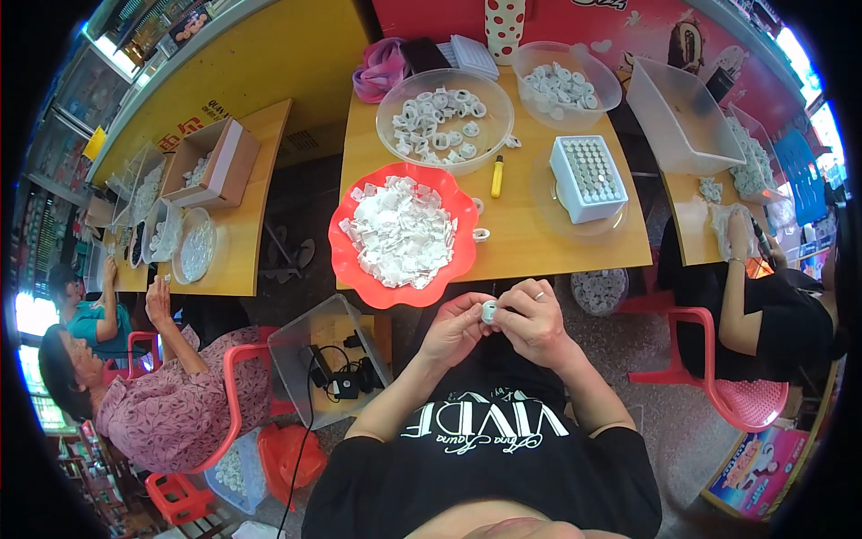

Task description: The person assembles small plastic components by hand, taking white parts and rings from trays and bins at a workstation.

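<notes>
Both left hand point(453, 331) and right hand point(533, 319) pinch a small white part point(489, 312) between nearly closed fingers, apparently adjusting it, the next move needing steady pressure

Room between red bowl point(404, 292) and box point(600, 214)

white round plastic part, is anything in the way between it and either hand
Nothing visible: the left hand and right hand both have fingers on the white round plastic part. The red scalloped bowl sits ahead and leftward, not between.
</notes>
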Motion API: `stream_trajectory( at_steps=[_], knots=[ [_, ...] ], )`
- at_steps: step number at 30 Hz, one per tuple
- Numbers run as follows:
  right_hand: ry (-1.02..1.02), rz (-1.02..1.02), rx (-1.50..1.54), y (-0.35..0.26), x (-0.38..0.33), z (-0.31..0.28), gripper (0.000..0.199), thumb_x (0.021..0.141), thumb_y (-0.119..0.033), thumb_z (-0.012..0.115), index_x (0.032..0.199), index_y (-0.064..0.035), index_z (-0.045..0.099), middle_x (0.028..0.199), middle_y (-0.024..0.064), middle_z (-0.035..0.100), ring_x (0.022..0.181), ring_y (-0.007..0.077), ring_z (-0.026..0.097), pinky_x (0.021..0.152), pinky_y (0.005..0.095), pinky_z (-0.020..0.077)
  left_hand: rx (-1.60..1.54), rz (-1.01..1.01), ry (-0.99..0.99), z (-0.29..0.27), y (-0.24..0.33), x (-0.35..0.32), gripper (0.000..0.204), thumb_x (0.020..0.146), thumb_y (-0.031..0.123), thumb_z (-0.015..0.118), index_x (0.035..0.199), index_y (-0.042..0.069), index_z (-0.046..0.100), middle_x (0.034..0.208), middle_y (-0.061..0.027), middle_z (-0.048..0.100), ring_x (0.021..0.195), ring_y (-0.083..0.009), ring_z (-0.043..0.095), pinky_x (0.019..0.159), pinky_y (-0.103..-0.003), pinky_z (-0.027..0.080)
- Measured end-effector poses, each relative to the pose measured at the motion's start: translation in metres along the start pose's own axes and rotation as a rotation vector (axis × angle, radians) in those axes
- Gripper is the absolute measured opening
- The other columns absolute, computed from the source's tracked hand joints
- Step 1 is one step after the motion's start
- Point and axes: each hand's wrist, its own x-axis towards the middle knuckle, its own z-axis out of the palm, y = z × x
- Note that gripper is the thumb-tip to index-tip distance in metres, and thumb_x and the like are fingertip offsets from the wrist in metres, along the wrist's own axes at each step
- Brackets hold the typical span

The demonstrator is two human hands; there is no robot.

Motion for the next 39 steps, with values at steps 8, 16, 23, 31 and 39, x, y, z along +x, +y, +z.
stream_trajectory(
  at_steps=[8, 16, 23, 31, 39],
  knots=[
    [0.089, 0.419, 0.242, -0.008, -0.003, 0.009, 0.02, 0.067, -0.001, 0.073, 0.085, -0.0034, 0.065, 0.08, 0.0049, 0.061, 0.072, 0.0198, 0.062, 0.064, 0.0308, 0.0477, -0.029, 0.046, 0.008, 0.0, -0.001, -0.002, 0.026, 0.096, 0.018, 0.054, 0.114, 0.0, 0.059, 0.102, -0.0069, 0.063, 0.09, -0.0152, 0.059, 0.077, -0.027, 0.046],
    [-0.016, 0.834, 0.894, 0.012, -0.038, 0.027, 0.021, 0.077, 0.004, 0.071, 0.097, 0.0024, 0.062, 0.082, 0.0046, 0.066, 0.074, 0.0098, 0.064, 0.065, 0.022, 0.052, 0.549, 0.139, 0.236, 0.007, -0.012, -0.004, 0.023, 0.097, 0.016, 0.054, 0.115, 0.005, 0.063, 0.089, -0.0037, 0.065, 0.071, -0.0073, 0.059, 0.058, -0.019, 0.044],
    [0.06, 0.86, 1.177, 0.016, -0.037, 0.025, 0.027, 0.077, 0.007, 0.07, 0.103, 0.0033, 0.061, 0.083, 0.0052, 0.065, 0.072, 0.0091, 0.061, 0.064, 0.0221, 0.0514, 0.652, 0.067, 0.199, 0.025, 0.0, -0.006, 0.026, 0.097, 0.016, 0.053, 0.119, 0.005, 0.061, 0.078, -0.0052, 0.066, 0.052, -0.0061, 0.057, 0.041, -0.016, 0.038],
    [0.147, 0.89, 1.233, 0.011, -0.044, 0.026, 0.036, 0.08, 0.008, 0.063, 0.115, 0.0039, 0.056, 0.085, 0.0067, 0.061, 0.075, 0.0096, 0.059, 0.066, 0.0221, 0.0497, 0.527, 0.097, 0.285, 0.023, -0.004, -0.003, 0.031, 0.096, 0.012, 0.054, 0.125, 0.001, 0.056, 0.076, -0.0074, 0.066, 0.051, -0.0076, 0.058, 0.041, -0.017, 0.038],
    [0.209, 0.916, 1.124, 0.002, -0.041, 0.028, 0.032, 0.08, 0.011, 0.059, 0.111, 0.0037, 0.054, 0.081, 0.0035, 0.058, 0.072, 0.0061, 0.056, 0.063, 0.0201, 0.0473, 0.533, 0.094, 0.288, 0.023, -0.008, -0.004, 0.032, 0.094, 0.007, 0.055, 0.124, 0.0, 0.056, 0.076, -0.0082, 0.067, 0.051, -0.0081, 0.058, 0.041, -0.017, 0.039]
  ],
)
